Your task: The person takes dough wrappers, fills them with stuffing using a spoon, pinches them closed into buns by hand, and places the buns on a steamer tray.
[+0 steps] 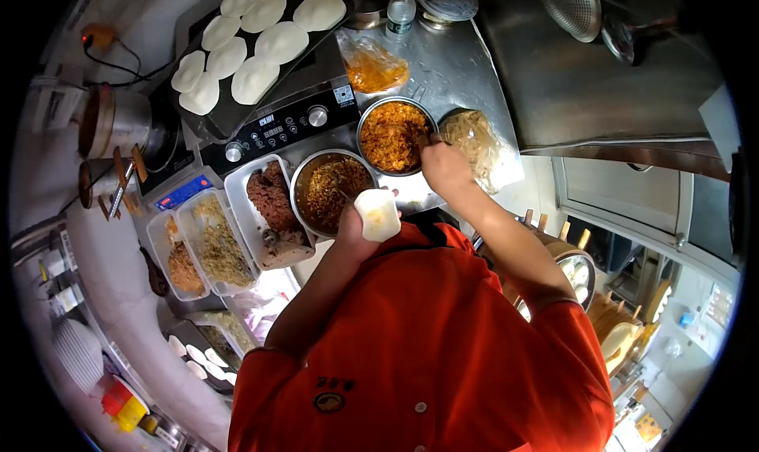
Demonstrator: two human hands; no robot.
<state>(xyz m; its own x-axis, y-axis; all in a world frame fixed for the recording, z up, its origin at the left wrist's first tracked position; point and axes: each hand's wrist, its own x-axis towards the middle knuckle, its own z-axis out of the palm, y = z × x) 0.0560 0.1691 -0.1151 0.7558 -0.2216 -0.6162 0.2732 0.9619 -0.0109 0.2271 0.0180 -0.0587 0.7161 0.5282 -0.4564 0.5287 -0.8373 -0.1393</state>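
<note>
On the far left stood two tubs (189, 292) of chopped filling, with a black tray (213, 124) of pale dough rounds (281, 42) beyond them. Next came a white tub (239, 191) of dark red paste, then a metal bowl (297, 177) of brown filling. The left hand (352, 226) held a thin piece of dough (380, 217) just beside that bowl, in front of the red shirt (427, 317); a yellowish smear showed on it. The dough was probably light, soft and slightly tacky, easy to stretch or tear, so it seemed best cradled from beneath, with only gentle pressure at its edge. Farther right, the right hand (445, 166) was at the rim of a second bowl (360, 139) of orange filling, its fingers bent; I could not tell whether they gripped anything. Rightmost, a clear bag (477, 145) of noodle-like strands lay on the metal desk (451, 68).
</note>
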